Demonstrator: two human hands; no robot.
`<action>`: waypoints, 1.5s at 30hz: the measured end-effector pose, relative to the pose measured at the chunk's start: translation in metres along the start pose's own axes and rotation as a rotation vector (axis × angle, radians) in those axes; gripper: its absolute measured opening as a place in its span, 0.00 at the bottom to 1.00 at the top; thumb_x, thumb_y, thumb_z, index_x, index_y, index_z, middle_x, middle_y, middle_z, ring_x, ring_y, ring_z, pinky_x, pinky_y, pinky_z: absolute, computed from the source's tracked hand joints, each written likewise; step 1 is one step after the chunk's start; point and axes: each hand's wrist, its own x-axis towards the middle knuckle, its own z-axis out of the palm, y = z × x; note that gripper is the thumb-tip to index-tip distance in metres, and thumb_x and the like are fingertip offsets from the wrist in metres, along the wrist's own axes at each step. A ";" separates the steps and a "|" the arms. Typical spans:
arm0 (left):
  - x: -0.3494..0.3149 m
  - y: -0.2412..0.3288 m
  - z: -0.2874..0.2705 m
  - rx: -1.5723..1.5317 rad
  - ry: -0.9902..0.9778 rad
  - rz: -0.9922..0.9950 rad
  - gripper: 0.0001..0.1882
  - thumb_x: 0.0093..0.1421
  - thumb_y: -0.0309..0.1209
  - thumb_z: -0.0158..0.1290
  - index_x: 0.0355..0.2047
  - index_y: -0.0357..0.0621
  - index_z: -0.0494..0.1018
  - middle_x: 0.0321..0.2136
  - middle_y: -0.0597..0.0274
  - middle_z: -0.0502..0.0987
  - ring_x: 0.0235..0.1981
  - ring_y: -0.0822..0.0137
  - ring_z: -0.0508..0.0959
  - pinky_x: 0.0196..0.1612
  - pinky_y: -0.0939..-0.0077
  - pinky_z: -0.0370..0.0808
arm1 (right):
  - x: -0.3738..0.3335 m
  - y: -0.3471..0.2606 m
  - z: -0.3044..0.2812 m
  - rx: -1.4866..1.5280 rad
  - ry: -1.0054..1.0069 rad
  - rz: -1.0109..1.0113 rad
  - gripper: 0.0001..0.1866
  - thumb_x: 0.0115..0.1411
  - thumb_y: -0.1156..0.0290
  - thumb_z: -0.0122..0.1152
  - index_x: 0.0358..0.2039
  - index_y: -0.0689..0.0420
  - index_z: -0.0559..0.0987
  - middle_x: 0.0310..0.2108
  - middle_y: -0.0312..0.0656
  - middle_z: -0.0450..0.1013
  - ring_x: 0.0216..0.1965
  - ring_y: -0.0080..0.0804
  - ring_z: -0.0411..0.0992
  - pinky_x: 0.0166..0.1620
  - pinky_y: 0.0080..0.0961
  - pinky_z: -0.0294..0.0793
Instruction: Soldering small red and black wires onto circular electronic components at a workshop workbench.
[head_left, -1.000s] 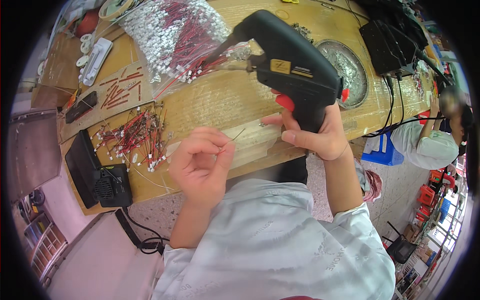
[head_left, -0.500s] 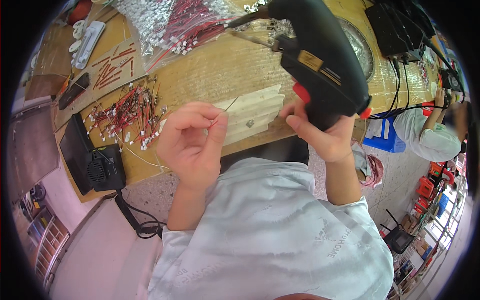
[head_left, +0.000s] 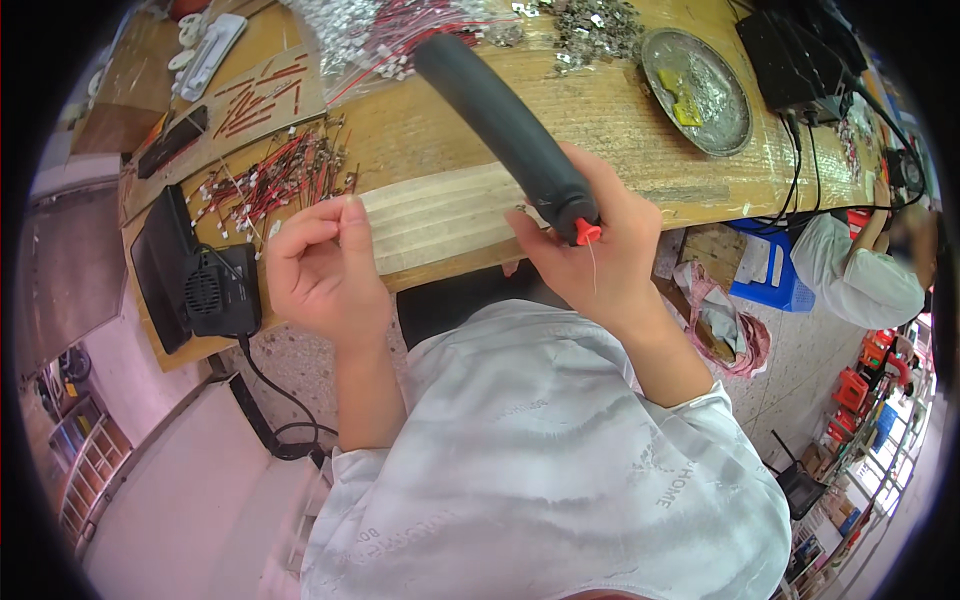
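In my right hand (head_left: 600, 250) is a black soldering gun (head_left: 510, 130), its long body slanting up and left over the table. A red piece at its back end has a thin wire coming out of it. The gun's tip and trigger are not visible. My left hand (head_left: 335, 265) is closed in a pinch at the left end of a pale ridged strip (head_left: 440, 215); what the fingertips hold is hidden. Just beyond it lies a pile of red and black wires with white connectors (head_left: 280, 180).
A cardboard sheet (head_left: 315, 95) bears several short red-brown pieces. Behind are a plastic bag of connectors (head_left: 345, 35), a heap of small metal parts (head_left: 595, 30) and a round metal dish (head_left: 655, 90) with a yellow sponge. A black fan unit (head_left: 205, 290) stands at the left edge.
My right hand has moved left and turned the soldering gun, so its back end now faces me. My left hand has shifted left; the thin red wire in its fingertips no longer shows.
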 end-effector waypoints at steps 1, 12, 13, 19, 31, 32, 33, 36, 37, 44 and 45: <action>0.000 0.000 0.000 -0.004 0.010 0.001 0.12 0.58 0.12 0.61 0.34 0.37 0.70 0.37 0.49 0.80 0.37 0.68 0.80 0.44 0.76 0.78 | -0.001 0.001 0.002 -0.013 0.040 0.011 0.27 0.49 0.77 0.77 0.50 0.63 0.77 0.31 0.40 0.80 0.25 0.20 0.76 0.29 0.17 0.75; 0.001 0.002 -0.006 0.121 -0.111 0.076 0.12 0.56 0.12 0.61 0.32 0.38 0.70 0.33 0.50 0.81 0.34 0.66 0.80 0.41 0.74 0.78 | -0.013 0.009 -0.102 -0.493 0.147 -0.034 0.22 0.51 0.77 0.75 0.46 0.64 0.80 0.31 0.39 0.79 0.29 0.22 0.75 0.36 0.20 0.74; 0.003 0.004 -0.003 0.215 -0.237 0.208 0.11 0.54 0.13 0.63 0.31 0.37 0.72 0.29 0.51 0.81 0.30 0.62 0.81 0.37 0.72 0.78 | -0.016 0.013 -0.114 -0.508 0.255 -0.009 0.16 0.53 0.78 0.75 0.41 0.63 0.81 0.29 0.34 0.77 0.28 0.19 0.72 0.34 0.18 0.72; 0.001 0.021 0.037 0.322 -0.433 0.282 0.09 0.52 0.15 0.64 0.29 0.38 0.75 0.28 0.54 0.81 0.27 0.58 0.82 0.33 0.71 0.78 | -0.022 0.028 -0.145 0.155 0.787 0.056 0.17 0.59 0.84 0.59 0.50 0.70 0.74 0.24 0.39 0.70 0.21 0.27 0.64 0.30 0.29 0.68; 0.018 0.033 0.044 0.618 -0.796 0.465 0.14 0.46 0.20 0.64 0.36 0.45 0.82 0.36 0.61 0.79 0.38 0.56 0.77 0.42 0.63 0.74 | -0.055 0.061 -0.161 0.298 0.814 0.053 0.22 0.62 0.82 0.53 0.58 0.70 0.69 0.22 0.39 0.67 0.22 0.28 0.63 0.33 0.33 0.64; 0.017 0.033 0.049 0.635 -0.840 0.496 0.14 0.45 0.21 0.63 0.35 0.45 0.82 0.36 0.62 0.79 0.37 0.57 0.77 0.40 0.63 0.74 | -0.058 0.064 -0.162 0.303 0.827 0.060 0.13 0.63 0.78 0.53 0.47 0.69 0.74 0.21 0.39 0.66 0.24 0.29 0.63 0.35 0.34 0.63; 0.017 0.033 0.053 0.652 -0.851 0.498 0.14 0.45 0.21 0.63 0.35 0.45 0.82 0.36 0.62 0.79 0.37 0.57 0.77 0.40 0.63 0.74 | -0.063 0.071 -0.166 0.319 0.832 0.071 0.13 0.63 0.78 0.53 0.47 0.69 0.74 0.21 0.39 0.66 0.24 0.29 0.63 0.35 0.34 0.63; 0.018 0.031 0.059 0.748 -1.032 0.444 0.13 0.45 0.21 0.62 0.34 0.45 0.82 0.34 0.63 0.79 0.36 0.58 0.78 0.39 0.63 0.74 | -0.072 0.080 -0.175 0.333 0.823 0.162 0.10 0.64 0.72 0.52 0.25 0.60 0.69 0.21 0.38 0.61 0.27 0.31 0.62 0.38 0.34 0.61; 0.019 0.030 0.060 0.736 -1.031 0.428 0.12 0.46 0.21 0.63 0.33 0.44 0.82 0.33 0.63 0.79 0.35 0.58 0.78 0.37 0.63 0.74 | -0.074 0.082 -0.176 0.344 0.842 0.172 0.10 0.64 0.72 0.52 0.26 0.61 0.70 0.22 0.37 0.61 0.27 0.31 0.62 0.38 0.35 0.61; 0.017 0.034 0.082 0.800 -0.877 0.378 0.05 0.52 0.24 0.65 0.29 0.42 0.81 0.28 0.60 0.80 0.30 0.57 0.78 0.32 0.65 0.75 | -0.086 0.091 -0.172 0.333 0.856 0.214 0.06 0.64 0.76 0.51 0.37 0.66 0.72 0.24 0.37 0.61 0.27 0.30 0.61 0.39 0.36 0.62; 0.015 0.033 0.084 0.802 -0.884 0.381 0.05 0.52 0.24 0.65 0.29 0.42 0.81 0.28 0.60 0.80 0.30 0.57 0.78 0.32 0.65 0.75 | -0.088 0.093 -0.171 0.352 0.848 0.203 0.10 0.64 0.77 0.51 0.44 0.68 0.73 0.25 0.37 0.61 0.27 0.29 0.62 0.39 0.35 0.63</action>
